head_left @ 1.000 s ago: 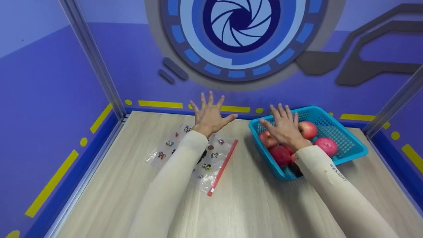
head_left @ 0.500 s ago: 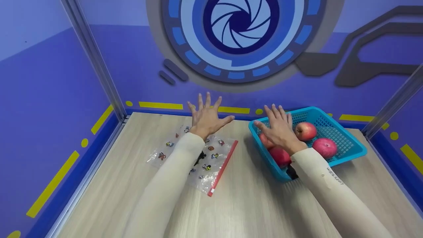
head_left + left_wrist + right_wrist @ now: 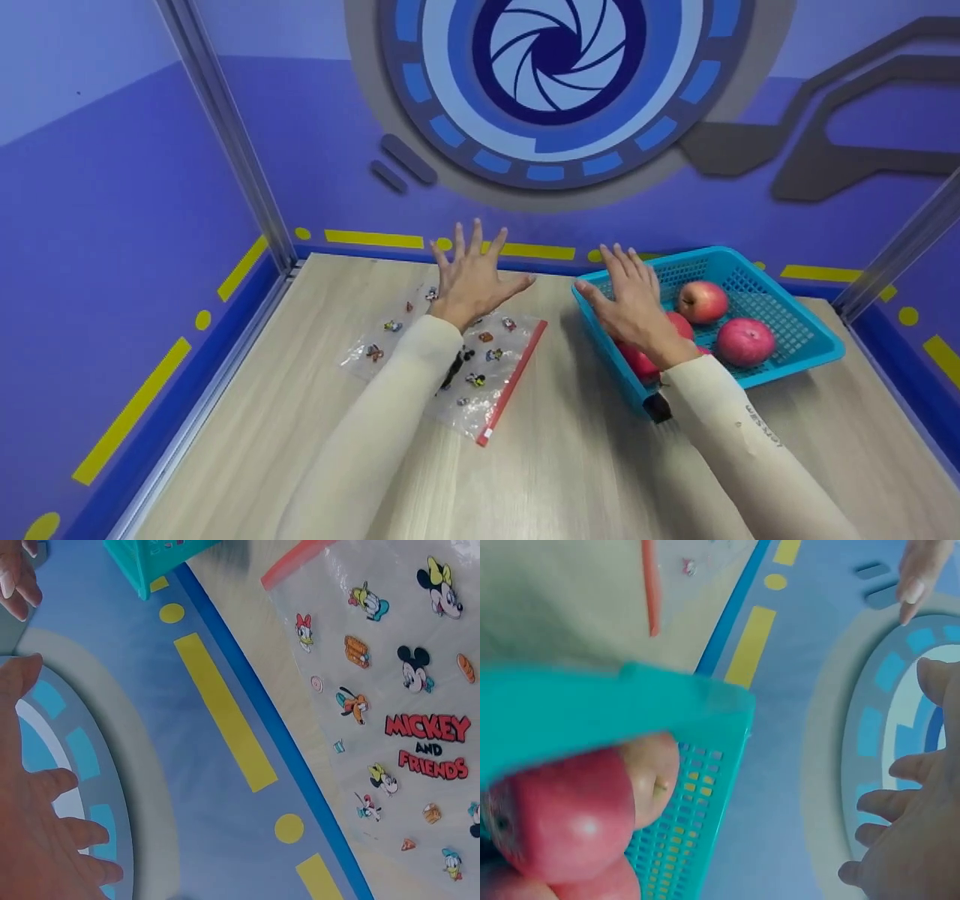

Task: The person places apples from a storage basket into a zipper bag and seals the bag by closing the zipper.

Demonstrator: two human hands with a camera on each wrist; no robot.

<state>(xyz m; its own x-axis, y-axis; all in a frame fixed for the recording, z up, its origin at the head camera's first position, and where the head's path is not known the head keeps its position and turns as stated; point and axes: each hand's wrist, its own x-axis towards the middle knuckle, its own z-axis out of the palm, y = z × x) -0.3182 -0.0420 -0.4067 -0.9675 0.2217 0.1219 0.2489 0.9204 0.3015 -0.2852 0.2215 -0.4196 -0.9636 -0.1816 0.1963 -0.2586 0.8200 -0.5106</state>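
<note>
My left hand point(image 3: 476, 285), fingers spread, hovers over the far part of a clear zip bag point(image 3: 457, 401) with a red slider edge and cartoon prints. The left wrist view shows the bag's "Mickey and Friends" print point(image 3: 427, 746) beyond the hand. My right hand point(image 3: 636, 311) is held above the left side of a turquoise plastic basket point(image 3: 799, 360), fingers extended and holding nothing. Inside the basket lie a yellowish-red apple point(image 3: 703, 301), a deeper pink-red apple point(image 3: 745, 342) and more red fruit point(image 3: 639, 364), partly hidden by the right hand.
The wood-grain tabletop point(image 3: 555, 472) meets a blue printed back wall point(image 3: 315, 165) just beyond the basket and bag. Metal posts stand at both back corners, the left post point(image 3: 232, 135) among them. A small black block point(image 3: 658, 408) sits by the right wrist.
My right hand has drifted left and slightly toward me, uncovering more of the basket's fruit. The left hand has shifted only a little. Bag and basket stay where they were.
</note>
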